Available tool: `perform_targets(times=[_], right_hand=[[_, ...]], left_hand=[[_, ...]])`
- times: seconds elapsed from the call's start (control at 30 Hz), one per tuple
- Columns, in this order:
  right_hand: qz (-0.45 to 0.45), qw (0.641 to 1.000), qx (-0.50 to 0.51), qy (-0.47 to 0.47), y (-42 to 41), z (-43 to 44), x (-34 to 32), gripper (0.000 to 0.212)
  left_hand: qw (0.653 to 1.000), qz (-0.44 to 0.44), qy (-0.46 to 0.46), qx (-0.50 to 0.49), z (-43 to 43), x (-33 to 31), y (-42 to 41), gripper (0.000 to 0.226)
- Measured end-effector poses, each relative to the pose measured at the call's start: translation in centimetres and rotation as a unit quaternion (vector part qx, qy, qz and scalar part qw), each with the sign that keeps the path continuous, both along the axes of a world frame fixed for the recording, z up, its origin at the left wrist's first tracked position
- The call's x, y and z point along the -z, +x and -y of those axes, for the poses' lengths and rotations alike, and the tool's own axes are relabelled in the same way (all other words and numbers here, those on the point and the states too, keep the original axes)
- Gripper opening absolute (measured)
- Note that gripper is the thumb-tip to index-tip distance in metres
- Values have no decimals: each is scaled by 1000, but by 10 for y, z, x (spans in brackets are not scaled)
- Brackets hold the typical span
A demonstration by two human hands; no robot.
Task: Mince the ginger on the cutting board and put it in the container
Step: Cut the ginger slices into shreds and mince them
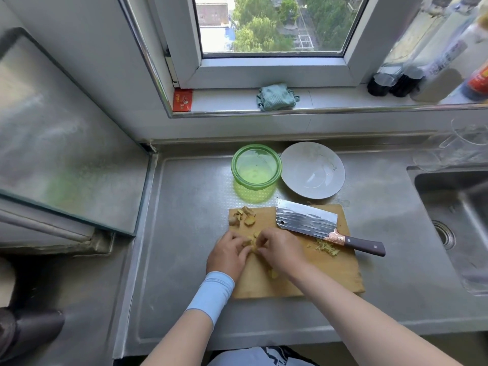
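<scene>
Both hands are over the left half of the cutting board [330,276], roughly midway between its far and near edges.

Left hand [228,253]: palm down, knuckles up, fingers curled in toward the right. Pale blue cuff [211,294] on the wrist.

Right hand [281,248]: comes in from the near right, forearm crossing the board's near edge, fingers curled toward the left.

The fingertips of both hands meet on a small clump of ginger pieces [252,240] and pinch it from either side. The right hand's exact hold is partly hidden by its own knuckles.

Other ginger on the board:
- larger chunks [244,216] at the far-left corner
- minced shreds [326,248] right of centre, just beside the cleaver handle
- one loose bit [273,273] by the right wrist

Cleaver [306,220] lies flat on the far-right part of the board, with the handle sticking out over the right edge. Neither hand touches it.

Green container [254,167] is open-topped and sits on the counter [184,233] just beyond the board's far-left corner. Cannot tell if anything is in it. Grey bowl [313,170] is just beside it on the right.

Sink [454,220] is at the counter's right end. Folded cloth [277,97] is on the window sill [343,101].
</scene>
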State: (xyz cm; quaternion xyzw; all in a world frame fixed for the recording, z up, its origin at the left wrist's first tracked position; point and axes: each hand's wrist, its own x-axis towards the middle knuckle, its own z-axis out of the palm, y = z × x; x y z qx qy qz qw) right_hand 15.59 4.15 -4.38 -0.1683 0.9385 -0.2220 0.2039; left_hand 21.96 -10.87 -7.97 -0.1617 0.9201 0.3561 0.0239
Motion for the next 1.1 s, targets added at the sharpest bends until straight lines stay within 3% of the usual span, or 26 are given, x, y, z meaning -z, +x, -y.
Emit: perform_targets(times=[0.23, 0.5, 0.6, 0.77, 0.93, 1.1], right_hand=[[165, 963, 166, -136, -12, -14, -11, 10], [229, 920, 255, -191, -7, -39, -20, 5], [235, 932, 223, -161, 6, -58, -19, 5], [228, 951, 174, -119, 25, -68, -4, 5], [193, 960, 170, -107, 30, -66, 0, 5], [144, 978, 149, -29, 31, -59, -1, 7]], left_hand=[[999, -26, -10, 24, 2, 2, -4, 20], [1000, 3, -7, -25, -2, -7, -1, 3], [996, 20, 33, -77, -2, -16, -2, 6], [978, -39, 129, -158, -9, -20, 10, 19], [976, -23, 150, -158, -28, -23, 22, 14], [976, 12, 176, -132, -48, -20, 35, 21]])
